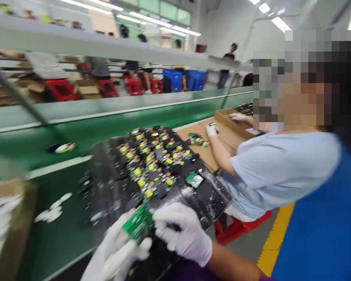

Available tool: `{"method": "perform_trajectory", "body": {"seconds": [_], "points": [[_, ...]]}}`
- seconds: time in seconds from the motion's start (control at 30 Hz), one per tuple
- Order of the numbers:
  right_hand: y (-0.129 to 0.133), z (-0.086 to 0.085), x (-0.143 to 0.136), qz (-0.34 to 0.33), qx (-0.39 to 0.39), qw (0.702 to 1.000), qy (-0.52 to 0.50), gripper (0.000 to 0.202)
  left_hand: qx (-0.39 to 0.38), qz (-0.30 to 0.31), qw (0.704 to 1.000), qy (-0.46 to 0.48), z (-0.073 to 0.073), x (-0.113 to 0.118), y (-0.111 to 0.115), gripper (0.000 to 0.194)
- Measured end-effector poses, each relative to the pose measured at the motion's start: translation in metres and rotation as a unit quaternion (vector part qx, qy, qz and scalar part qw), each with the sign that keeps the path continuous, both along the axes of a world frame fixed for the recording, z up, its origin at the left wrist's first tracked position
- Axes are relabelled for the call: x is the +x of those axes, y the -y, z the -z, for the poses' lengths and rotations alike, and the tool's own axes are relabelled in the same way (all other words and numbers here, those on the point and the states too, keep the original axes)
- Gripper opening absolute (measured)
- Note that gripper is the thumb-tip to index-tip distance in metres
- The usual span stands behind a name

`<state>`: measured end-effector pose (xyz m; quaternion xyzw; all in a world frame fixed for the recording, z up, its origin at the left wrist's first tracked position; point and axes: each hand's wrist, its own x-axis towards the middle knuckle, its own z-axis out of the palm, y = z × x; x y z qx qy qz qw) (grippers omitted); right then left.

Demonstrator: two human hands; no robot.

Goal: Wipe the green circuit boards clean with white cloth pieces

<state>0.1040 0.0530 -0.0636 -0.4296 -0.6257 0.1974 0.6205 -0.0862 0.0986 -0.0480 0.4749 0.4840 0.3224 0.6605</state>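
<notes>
A green circuit board (139,222) is gripped in my white-gloved left hand (114,248), between the thumb and fingers, tilted toward me. Close by its right edge is my right hand (183,230), also gloved in white, with its fingers curled together. Something dark shows between those fingers, but it is too blurred to name. Both hands are above the near edge of a black board (111,156). Many small circuit boards with yellow parts (149,156) are heaped on it, and a single circuit board (194,179) lies apart on the right.
At the right sits a co-worker (280,168) in a light blue shirt, gloved hands over a cardboard sheet (193,146). White pieces (54,208) lie on the green bench at left, beside a cardboard box (26,203). A green conveyor (111,121) runs behind.
</notes>
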Motion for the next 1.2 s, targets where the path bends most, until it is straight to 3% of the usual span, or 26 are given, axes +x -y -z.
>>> {"method": "perform_trajectory", "body": {"seconds": [0.07, 0.13, 0.27, 0.47, 0.67, 0.83, 0.9, 1.0, 1.1, 1.2], "points": [[0.010, -0.004, 0.002, 0.024, -0.018, 0.999, -0.025, 0.022, -0.017, 0.011, 0.999, 0.037, -0.016, 0.011, 0.015, 0.064], [0.015, -0.001, 0.003, 0.011, -0.037, 0.998, -0.042, 0.032, -0.015, -0.006, 0.997, 0.069, -0.020, 0.021, 0.022, 0.061], [0.018, 0.005, -0.003, -0.032, -0.057, 0.997, -0.040, 0.042, 0.026, -0.075, 0.989, 0.128, -0.007, 0.024, 0.029, 0.062], [0.014, -0.005, -0.006, -0.031, -0.081, 0.996, -0.006, 0.027, 0.060, -0.067, 0.977, 0.192, 0.000, 0.025, 0.032, 0.045], [-0.003, -0.023, 0.006, 0.013, 0.074, 0.985, 0.153, 0.044, 0.035, -0.070, 0.963, 0.257, 0.002, 0.034, 0.033, 0.041], [-0.016, -0.025, 0.007, -0.053, 0.135, 0.965, 0.221, 0.039, -0.013, -0.098, 0.955, 0.280, 0.012, 0.045, 0.035, 0.037], [-0.016, -0.022, 0.006, -0.075, 0.096, 0.977, 0.175, 0.031, -0.028, -0.102, 0.953, 0.283, 0.014, 0.050, 0.036, 0.037], [-0.012, -0.019, 0.004, -0.089, -0.060, 0.994, 0.031, 0.033, -0.031, -0.082, 0.956, 0.279, 0.013, 0.052, 0.038, 0.037], [-0.008, -0.021, 0.002, -0.154, -0.214, 0.961, -0.081, 0.049, -0.018, -0.068, 0.963, 0.261, 0.010, 0.049, 0.041, 0.033], [-0.007, -0.025, -0.001, -0.169, -0.229, 0.949, -0.132, 0.034, -0.014, -0.054, 0.966, 0.254, 0.008, 0.046, 0.044, 0.029]]}}
